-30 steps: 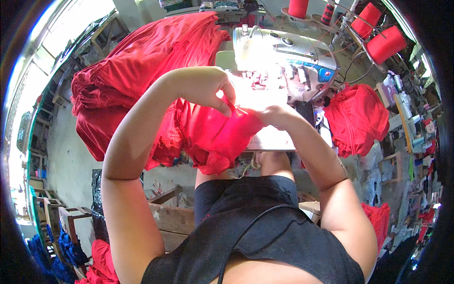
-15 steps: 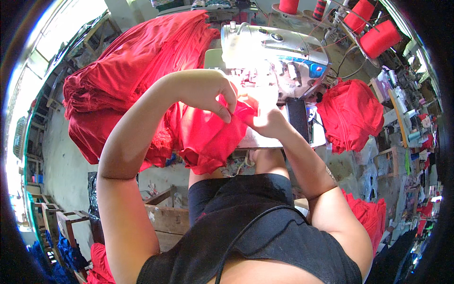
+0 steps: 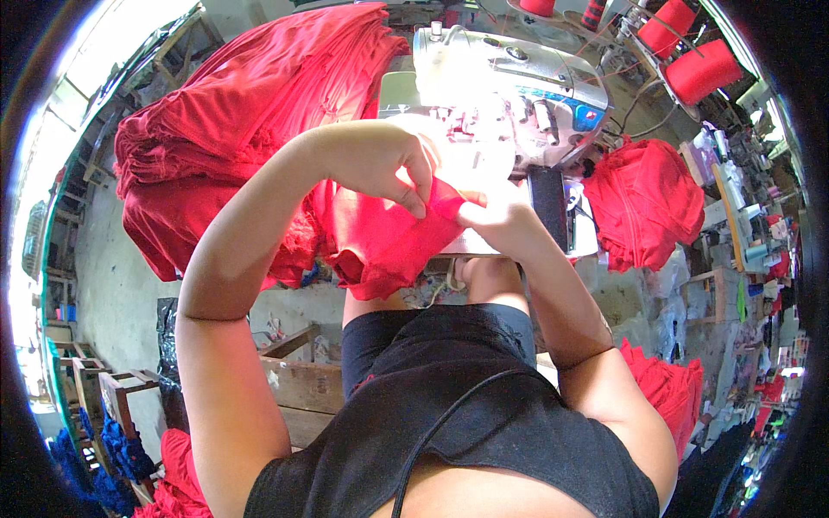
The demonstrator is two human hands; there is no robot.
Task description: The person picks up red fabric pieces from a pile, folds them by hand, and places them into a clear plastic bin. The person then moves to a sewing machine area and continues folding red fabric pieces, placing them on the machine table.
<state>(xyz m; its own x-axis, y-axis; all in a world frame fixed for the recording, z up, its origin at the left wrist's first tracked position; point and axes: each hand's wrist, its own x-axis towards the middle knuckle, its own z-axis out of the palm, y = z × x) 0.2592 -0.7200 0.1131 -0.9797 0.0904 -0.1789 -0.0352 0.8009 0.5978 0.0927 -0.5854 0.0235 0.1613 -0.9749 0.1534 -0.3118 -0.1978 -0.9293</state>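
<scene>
My left hand (image 3: 380,164) pinches the top edge of a red fabric piece (image 3: 384,246) with thumb and fingers. My right hand (image 3: 501,220) grips the same piece at its right corner, close to the left hand. The cloth hangs down from both hands over the front edge of the sewing table. Just behind the hands stands a white sewing machine (image 3: 505,86); its needle area is washed out by bright light.
A big heap of red fabric (image 3: 233,121) lies to the left of the machine. A smaller red pile (image 3: 643,203) sits to the right. Red thread cones (image 3: 691,60) stand behind the machine. More red cloth (image 3: 669,388) lies lower right; wooden frames (image 3: 285,371) below.
Both hands have carried the red piece up and closer to the sewing machine. They have also drawn nearer to each other on the cloth's top edge.
</scene>
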